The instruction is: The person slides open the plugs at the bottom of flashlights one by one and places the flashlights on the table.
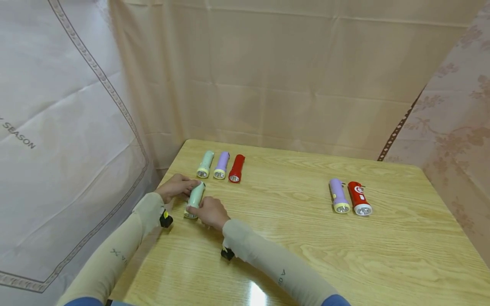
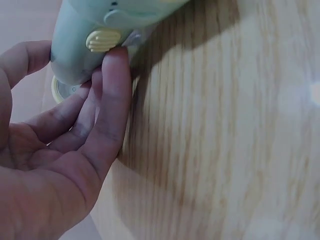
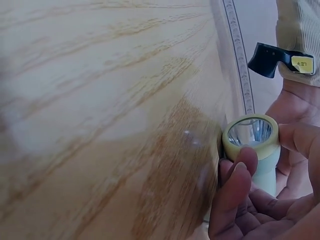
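Note:
Both of my hands are on one mint-green flashlight [image 1: 197,195] near the table's left edge. My left hand [image 1: 178,188] grips its tail end between thumb and fingers; a yellow ridged switch [image 2: 104,40] shows beside the fingertips in the left wrist view. At the lens end, my right hand [image 1: 211,211] pinches the pale yellow head ring [image 3: 272,145], with fingertips at the rim of the lens in the right wrist view. Just behind stand three more flashlights in a row: mint green [image 1: 206,162], purple [image 1: 222,163] and red [image 1: 237,166], lenses toward me.
A purple flashlight [image 1: 337,191] and a red one with a white head [image 1: 357,195] lie side by side farther right on the wooden table [image 1: 291,199]. Beige cloth [image 1: 260,76] hangs behind the table, with a pale printed cloth [image 1: 69,127] along the left.

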A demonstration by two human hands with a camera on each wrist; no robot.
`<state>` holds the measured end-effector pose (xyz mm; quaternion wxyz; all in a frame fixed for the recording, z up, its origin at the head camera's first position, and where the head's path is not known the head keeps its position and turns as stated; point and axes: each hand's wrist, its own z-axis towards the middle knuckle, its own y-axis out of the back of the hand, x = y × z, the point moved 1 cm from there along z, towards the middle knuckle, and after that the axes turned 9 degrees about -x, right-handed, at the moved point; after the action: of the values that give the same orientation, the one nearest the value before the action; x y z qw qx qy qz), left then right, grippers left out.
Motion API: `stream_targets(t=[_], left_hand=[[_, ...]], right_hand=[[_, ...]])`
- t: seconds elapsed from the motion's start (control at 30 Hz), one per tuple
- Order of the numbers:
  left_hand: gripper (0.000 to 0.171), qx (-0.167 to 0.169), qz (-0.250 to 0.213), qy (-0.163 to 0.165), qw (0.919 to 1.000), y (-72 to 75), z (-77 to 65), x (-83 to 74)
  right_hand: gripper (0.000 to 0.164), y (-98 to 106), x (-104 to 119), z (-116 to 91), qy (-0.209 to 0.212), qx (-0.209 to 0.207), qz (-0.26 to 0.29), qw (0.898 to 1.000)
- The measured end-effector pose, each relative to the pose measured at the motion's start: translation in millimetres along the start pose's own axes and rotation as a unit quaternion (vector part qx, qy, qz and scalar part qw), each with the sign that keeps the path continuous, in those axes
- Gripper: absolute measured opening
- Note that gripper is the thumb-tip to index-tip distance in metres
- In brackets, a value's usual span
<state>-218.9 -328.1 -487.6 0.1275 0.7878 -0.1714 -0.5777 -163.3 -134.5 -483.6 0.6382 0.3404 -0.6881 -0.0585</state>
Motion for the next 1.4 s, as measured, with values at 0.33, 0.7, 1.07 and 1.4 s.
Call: stream_targets(t=[0.33,0.7,1.07,1.4], left_hand=[[0.053,-0.02,-0.054,0.018,0.9982,1.1,-3.2,1.2],[0.056,-0.025,-0.088,0.022,0.9956,0.5,-0.6,3.3],[0.061,-0.033,-0.096,0.019,0.9946,-1.0,-4.1,1.8],[0.064,-0.04,-0.107,0.016,0.9934,-5.5,-6.9,0.9]], right_hand=[[0.039,-4,-5,2,0.014,-0.02,0.02,0.999],[0.034,-4,-6,1,-0.007,-0.032,0.082,0.996],[0.033,1,-8,3,-0.023,-0.028,0.098,0.995],[0.032,4,-10,2,-0.028,-0.038,0.095,0.994]])
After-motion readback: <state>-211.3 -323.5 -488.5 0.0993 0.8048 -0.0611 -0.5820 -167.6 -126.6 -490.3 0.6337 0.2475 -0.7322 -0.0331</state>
